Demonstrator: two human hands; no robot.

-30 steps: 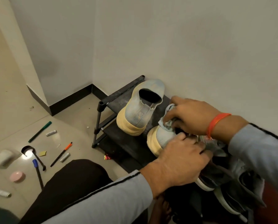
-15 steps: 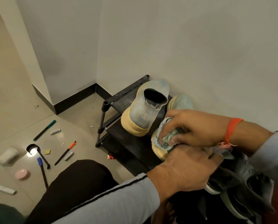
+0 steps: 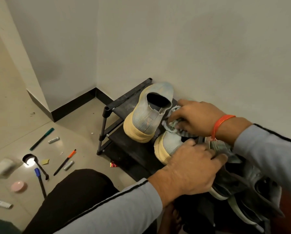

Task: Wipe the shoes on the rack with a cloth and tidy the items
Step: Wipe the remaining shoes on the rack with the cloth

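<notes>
A low black shoe rack [image 3: 122,108] stands against the wall. On its top shelf sits a pale blue shoe with a cream sole [image 3: 146,115], heel toward me. Its twin [image 3: 170,146] lies beside it to the right. My right hand [image 3: 195,118], with an orange band on the wrist, is closed on a crumpled grey-green cloth [image 3: 172,122] pressed on the twin's upper. My left hand [image 3: 188,169] rests on the twin's near side and holds it steady. Dark grey shoes [image 3: 252,191] lie lower right, partly hidden by my arms.
Loose items lie on the tiled floor at left: a green marker [image 3: 42,138], an orange-capped pen [image 3: 65,161], a blue-capped pen [image 3: 40,181], a black spoon [image 3: 34,163], a pink disc [image 3: 19,186], small white tubes [image 3: 53,140]. My dark-trousered knee [image 3: 77,191] fills the bottom centre.
My right hand slid the cloth along the second shoe, toward its heel half a second ago, then back up toward the wall. My left hand kept holding that shoe.
</notes>
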